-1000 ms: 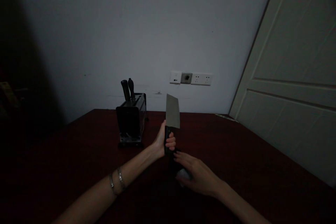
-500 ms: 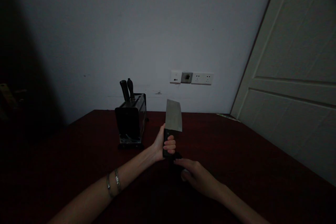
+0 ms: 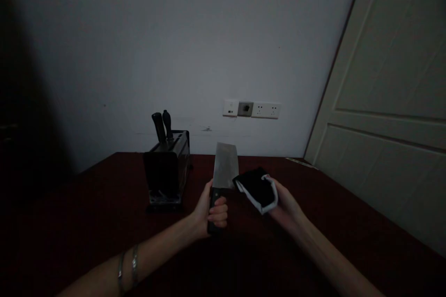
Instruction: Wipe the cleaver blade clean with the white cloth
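Wrapped round the dark handle of a cleaver [image 3: 226, 165], my left hand [image 3: 209, 213] holds it with the broad grey blade pointing up and away. My right hand [image 3: 286, 202] grips a black cloth with a white edge [image 3: 256, 188], folded or bunched, just right of the blade. The cloth's near corner comes up to the blade's lower right edge; whether they touch I cannot tell. Most of my right fingers are hidden behind the cloth. To the left stands a knife block [image 3: 162, 174] with two dark-handled tools [image 3: 163, 125] upright in its top.
The dark red table [image 3: 331, 209] reaches back to a pale wall [image 3: 195, 46] with a row of sockets [image 3: 265, 110]. A white panelled door [image 3: 386, 148] rises on the right. A thin flat strip [image 3: 301, 163] lies near the table's far right corner. The scene is dim.
My right hand has risen from low beside the cleaver's handle and now holds the black cloth by the blade. The cleaver sits slightly lower in view, still in my left hand.
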Demonstrator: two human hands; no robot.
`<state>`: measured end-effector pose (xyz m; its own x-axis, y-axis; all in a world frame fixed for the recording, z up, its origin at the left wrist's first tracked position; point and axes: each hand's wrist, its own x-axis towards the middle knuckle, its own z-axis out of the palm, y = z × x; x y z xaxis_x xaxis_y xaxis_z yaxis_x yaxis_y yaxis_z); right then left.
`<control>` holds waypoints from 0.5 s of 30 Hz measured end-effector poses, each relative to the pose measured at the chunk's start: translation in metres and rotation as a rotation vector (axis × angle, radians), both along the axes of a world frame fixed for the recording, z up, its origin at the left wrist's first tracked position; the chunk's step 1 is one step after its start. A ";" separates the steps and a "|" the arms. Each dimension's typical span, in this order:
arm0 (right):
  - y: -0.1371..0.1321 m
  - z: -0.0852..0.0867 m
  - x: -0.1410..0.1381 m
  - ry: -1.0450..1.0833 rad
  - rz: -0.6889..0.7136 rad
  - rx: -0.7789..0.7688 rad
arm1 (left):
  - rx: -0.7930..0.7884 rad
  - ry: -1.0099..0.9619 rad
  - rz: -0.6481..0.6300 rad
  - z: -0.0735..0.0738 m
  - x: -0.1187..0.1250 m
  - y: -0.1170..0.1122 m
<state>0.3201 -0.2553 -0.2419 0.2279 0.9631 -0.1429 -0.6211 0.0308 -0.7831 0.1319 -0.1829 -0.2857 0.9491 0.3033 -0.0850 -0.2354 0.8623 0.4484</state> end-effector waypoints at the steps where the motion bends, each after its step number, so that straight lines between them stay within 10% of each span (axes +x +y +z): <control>1: 0.004 0.004 0.002 0.078 -0.014 0.004 | -0.004 -0.013 -0.009 -0.002 0.000 0.000; 7: 0.026 0.018 0.011 0.139 -0.021 0.172 | 0.018 -0.086 -0.077 -0.014 0.001 0.000; 15: 0.071 0.029 0.018 -0.778 -0.447 0.274 | 0.013 -0.100 -0.067 -0.023 0.002 -0.006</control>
